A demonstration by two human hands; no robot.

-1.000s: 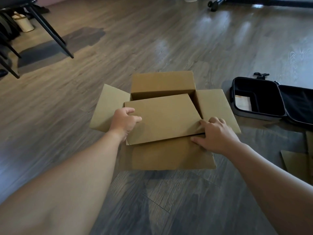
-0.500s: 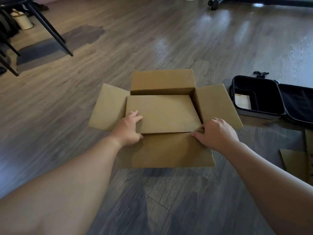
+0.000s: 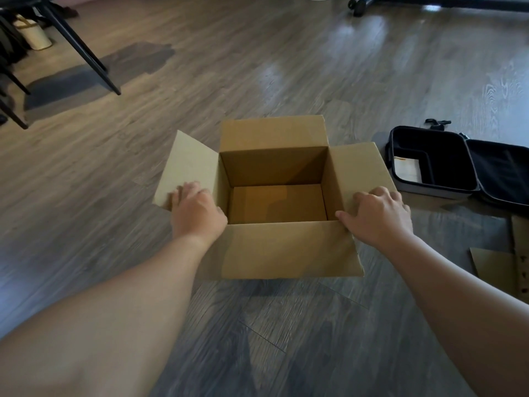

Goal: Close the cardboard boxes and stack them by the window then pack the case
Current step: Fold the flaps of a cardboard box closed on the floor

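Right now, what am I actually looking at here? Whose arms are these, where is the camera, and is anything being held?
No machine: these are a person's two bare arms, filmed by a wide-angle camera worn on the head, looking forward and down. On the wooden floor stands an open cardboard box with all four flaps spread out; nothing shows inside it. The left hand rests on the left flap and the right hand on the right flap. Neither visibly grips anything. To the right lies an open black case, and flat cardboard beside it.
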